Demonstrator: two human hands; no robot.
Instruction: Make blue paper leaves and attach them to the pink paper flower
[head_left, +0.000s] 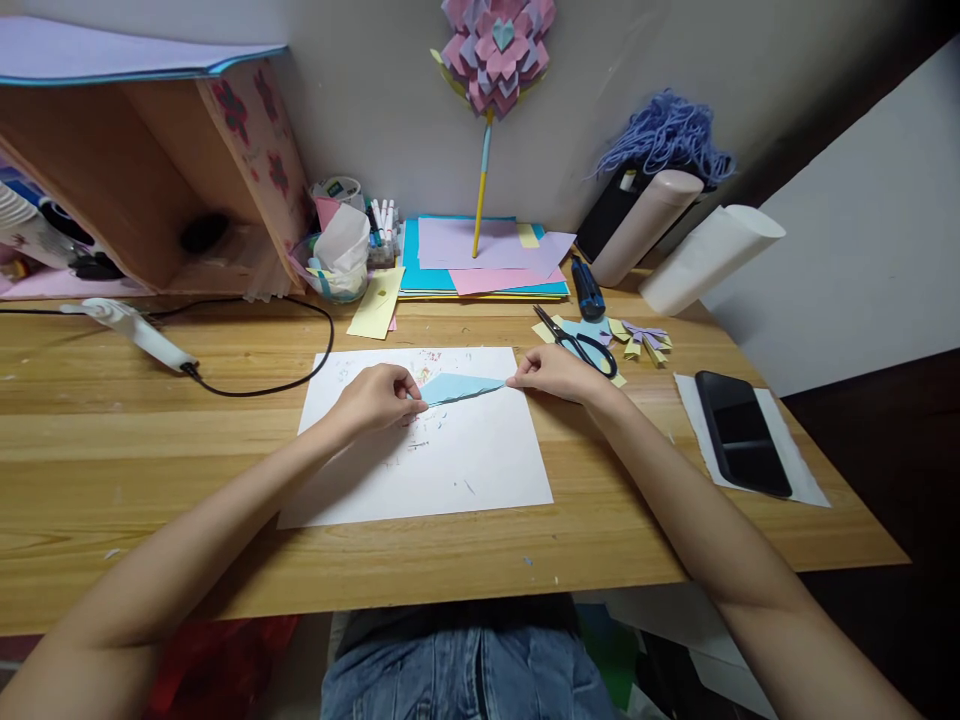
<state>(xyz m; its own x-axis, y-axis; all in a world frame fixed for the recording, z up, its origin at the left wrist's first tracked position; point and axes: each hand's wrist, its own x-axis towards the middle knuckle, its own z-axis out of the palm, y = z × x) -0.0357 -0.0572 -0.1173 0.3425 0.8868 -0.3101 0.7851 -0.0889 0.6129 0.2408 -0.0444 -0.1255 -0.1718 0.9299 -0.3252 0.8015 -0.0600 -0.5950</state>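
Observation:
A folded piece of light blue paper is stretched between my two hands, just over a white sheet marked with coloured smudges. My left hand pinches its left end between thumb and fingers. At the pointed right end, the fingertips of my right hand are closed on the paper. A pair of black-handled scissors lies just behind my right hand, on small blue and yellow paper scraps.
A glue gun with a black cable lies at left, before an open box. Behind stand stacked coloured papers and a paper flower. A blue cutter, white roll and black phone are at right.

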